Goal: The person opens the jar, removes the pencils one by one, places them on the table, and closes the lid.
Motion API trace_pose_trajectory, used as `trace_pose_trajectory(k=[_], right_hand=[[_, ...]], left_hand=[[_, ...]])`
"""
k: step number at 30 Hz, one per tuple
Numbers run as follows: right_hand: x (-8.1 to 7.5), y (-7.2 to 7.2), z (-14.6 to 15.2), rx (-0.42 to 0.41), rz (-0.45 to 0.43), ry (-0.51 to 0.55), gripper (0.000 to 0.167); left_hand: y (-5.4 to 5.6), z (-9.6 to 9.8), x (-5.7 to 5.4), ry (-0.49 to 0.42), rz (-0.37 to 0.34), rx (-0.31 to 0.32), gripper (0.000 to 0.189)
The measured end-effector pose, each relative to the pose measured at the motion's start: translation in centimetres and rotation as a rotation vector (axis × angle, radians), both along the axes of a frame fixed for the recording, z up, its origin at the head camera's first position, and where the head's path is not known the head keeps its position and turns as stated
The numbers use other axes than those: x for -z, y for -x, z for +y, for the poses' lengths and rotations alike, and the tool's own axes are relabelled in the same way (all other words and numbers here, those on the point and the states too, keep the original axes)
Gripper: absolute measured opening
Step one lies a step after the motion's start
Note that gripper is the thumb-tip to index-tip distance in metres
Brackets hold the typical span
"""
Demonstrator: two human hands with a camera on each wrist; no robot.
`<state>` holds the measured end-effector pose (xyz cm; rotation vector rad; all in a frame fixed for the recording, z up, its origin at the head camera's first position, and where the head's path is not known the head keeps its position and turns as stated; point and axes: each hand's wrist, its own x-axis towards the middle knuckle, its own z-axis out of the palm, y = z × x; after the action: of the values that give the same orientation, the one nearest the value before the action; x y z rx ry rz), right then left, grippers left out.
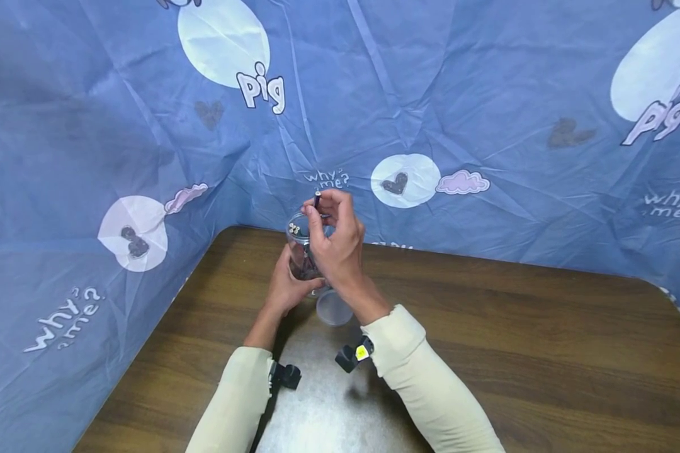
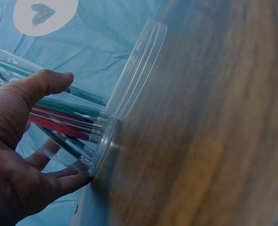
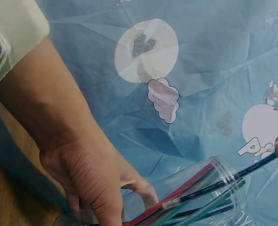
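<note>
Jar (image 1: 302, 259) was snug in the left hand (image 1: 286, 286), fingers wrapped round it, right hand (image 1: 342, 242) was up by its top, clear lid (image 1: 334, 308) just lay near the bottom, and one dark pencil (image 1: 317, 200), pinched by that right hand, poked partway out.

Cannot see, in the head view, much of the jar's (image 1: 296, 257) right side — covered by the right hand (image 1: 340, 236). Cannot make out the lower part of the held pencil (image 1: 317, 200) there, nor count the pencils (image 1: 294, 228) inside the jar, too small. Cannot tell whether the lid (image 1: 334, 308), just beside the jar's base, touches it. In the left wrist view, lose the jar's mouth past the left edge. In the right wrist view, miss most of the right hand, cut off beyond the jar's mouth — the held pencil's upper end with it.
</note>
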<state>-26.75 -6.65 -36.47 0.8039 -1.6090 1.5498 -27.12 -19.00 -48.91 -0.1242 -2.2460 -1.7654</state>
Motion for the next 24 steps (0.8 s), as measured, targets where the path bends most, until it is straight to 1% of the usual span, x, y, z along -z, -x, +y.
trace_pose_trajectory(k=[5,8,13,16,19,24], right_hand=[[-0.6,-0.4,0.2,-0.041,0.134,0.077,0.019],[-1.1,-0.8,0.5,-0.072,0.206,0.106,0.02],[-2.0,-1.7,1.1,-0.105,0.303,0.17,0.02],[-2.6,-2.2,1.4,-0.113,0.34,0.244,0.018],[-3.0,-2.5,1.8,-0.102,0.365,0.31,0.022],[-3.2,-2.8,2.8,-0.074,0.392,0.373,0.029]], left_hand=[[-0.1,-0.1,0.0,0.024,-0.018,-0.007,0.091],[-0.1,0.0,-0.1,0.029,-0.025,-0.011,0.092],[-0.1,0.1,-0.3,0.005,0.006,0.004,0.091],[-0.1,0.2,-0.4,0.003,0.02,0.004,0.091],[-0.1,0.1,-0.3,0.007,0.014,-0.004,0.091],[-0.1,0.1,-0.2,0.002,-0.006,-0.002,0.091]])
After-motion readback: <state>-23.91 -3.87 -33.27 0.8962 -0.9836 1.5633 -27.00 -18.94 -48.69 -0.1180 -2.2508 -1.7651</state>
